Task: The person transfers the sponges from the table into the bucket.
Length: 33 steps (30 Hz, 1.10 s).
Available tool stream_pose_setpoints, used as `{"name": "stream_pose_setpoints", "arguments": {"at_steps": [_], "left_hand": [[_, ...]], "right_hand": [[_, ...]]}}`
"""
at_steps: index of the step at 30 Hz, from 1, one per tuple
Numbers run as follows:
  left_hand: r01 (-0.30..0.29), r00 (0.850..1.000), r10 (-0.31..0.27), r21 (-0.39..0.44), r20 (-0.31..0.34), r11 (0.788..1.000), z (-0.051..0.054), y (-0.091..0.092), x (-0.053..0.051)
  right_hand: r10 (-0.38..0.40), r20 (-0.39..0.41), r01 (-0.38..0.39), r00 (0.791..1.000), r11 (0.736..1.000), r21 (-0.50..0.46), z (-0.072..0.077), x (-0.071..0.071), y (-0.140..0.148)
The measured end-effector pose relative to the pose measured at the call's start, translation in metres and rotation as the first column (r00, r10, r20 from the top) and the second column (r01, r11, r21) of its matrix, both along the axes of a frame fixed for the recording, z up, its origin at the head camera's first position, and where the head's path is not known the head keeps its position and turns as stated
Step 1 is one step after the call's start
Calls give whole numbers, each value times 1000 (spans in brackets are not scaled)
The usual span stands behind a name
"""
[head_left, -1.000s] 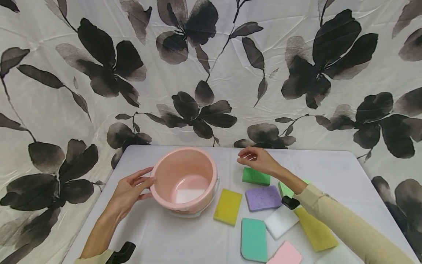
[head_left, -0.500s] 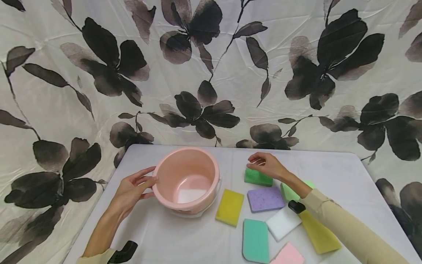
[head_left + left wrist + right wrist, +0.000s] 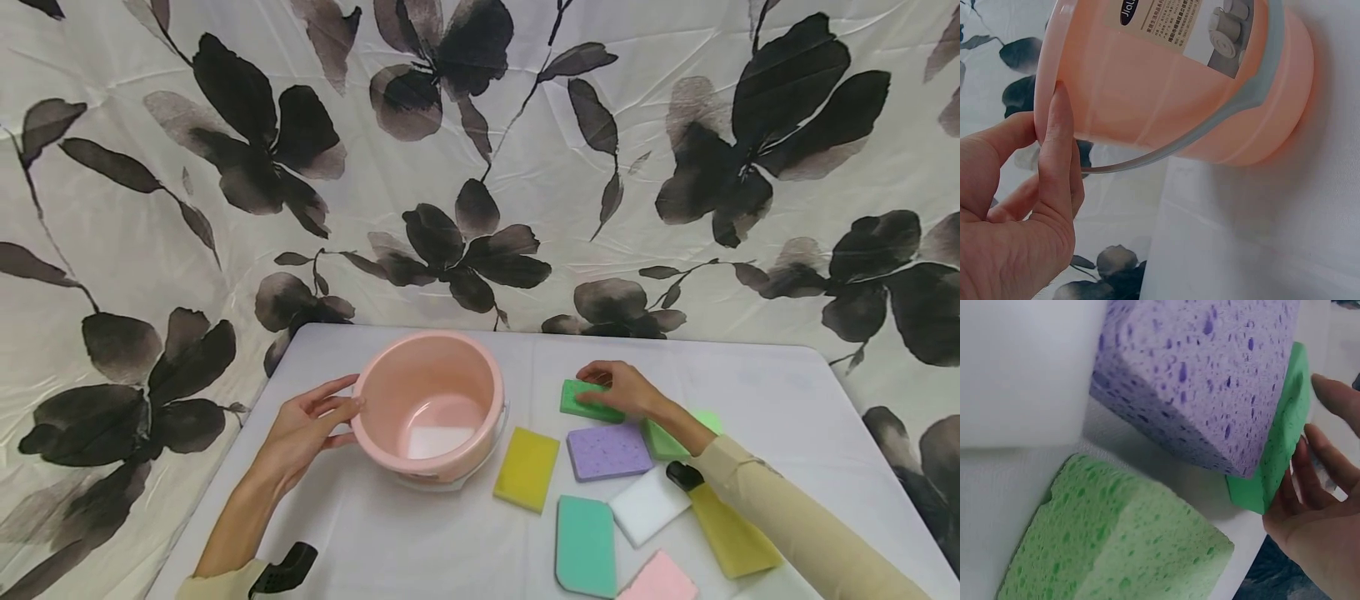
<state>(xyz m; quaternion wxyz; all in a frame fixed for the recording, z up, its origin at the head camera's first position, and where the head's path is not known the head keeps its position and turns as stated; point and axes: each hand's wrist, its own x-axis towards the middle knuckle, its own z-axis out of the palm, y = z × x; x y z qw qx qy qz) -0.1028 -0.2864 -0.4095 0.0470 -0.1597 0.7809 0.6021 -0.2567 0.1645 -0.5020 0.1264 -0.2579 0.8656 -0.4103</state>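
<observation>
Right hand [image 3: 1329, 522], four o'clock, touches green sponge [image 3: 1288, 425]; purple sponge [image 3: 1210, 375], one; pale-green sponge [image 3: 1116, 537], seven; blurred white block [image 3: 1022, 369], possibly sponge, ten.

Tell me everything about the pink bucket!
The pink bucket is round and looks like smooth plastic. Its wide mouth is open. A pale grey handle hangs down outside, and a label with print and a picture is on its side. It stands on the white table, left of the yellow sponge, with a flat white piece inside at the bottom. The left grip holds its rim.
</observation>
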Motion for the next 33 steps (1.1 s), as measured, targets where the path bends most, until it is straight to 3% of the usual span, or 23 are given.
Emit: {"name": "stream_pose_setpoints", "arguments": {"at_steps": [5,10,23,33], "left_hand": [[4,1000,-4,7,-6,1000,1,0,0],[26,999,-26,30,-22,999,1,-1,1],[28,999,-27,31,-24,999,1,-1,0],[26,999,-26,33,-24,999,1,-1,0]], "right_hand": [[30,-9,-30,999,998,64,1,2,2],[62,-36,-60,997,996,66,5,4,1],[244,-108,-229,964,964,135,36,-4,-1],[194,-101,-180,976,975,134,58,-2,-4]]}}
